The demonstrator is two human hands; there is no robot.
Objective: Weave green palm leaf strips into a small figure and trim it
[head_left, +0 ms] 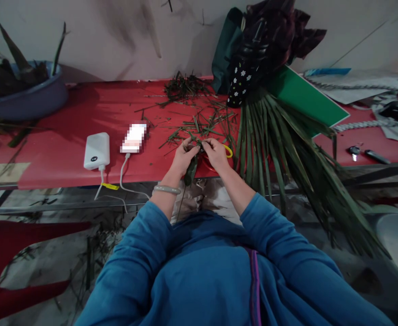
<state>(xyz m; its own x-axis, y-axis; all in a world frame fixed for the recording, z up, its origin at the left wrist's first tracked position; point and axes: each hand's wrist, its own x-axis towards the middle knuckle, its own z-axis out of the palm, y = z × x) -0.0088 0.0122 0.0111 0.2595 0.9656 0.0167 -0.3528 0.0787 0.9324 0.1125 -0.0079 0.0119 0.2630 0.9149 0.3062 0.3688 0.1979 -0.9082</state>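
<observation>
My left hand [184, 157] and my right hand [215, 153] meet over the front edge of the red table, fingertips almost touching. Between them is a green palm leaf piece [191, 171], pinched by both hands; its lower end hangs beneath my left palm. The exact fold at the fingertips is too small to make out. Partly hidden behind my right hand is a pair of scissors with a yellow and red handle [228, 151]. Cut leaf scraps [206, 124] lie just beyond my fingers.
A white power bank [97, 151] and a lit phone [134, 138], both cabled, lie left on the table [66, 167]. Long palm fronds [263, 136] spill over the edge at right, beside a green board [307, 97]. A blue basin [26, 99] stands far left.
</observation>
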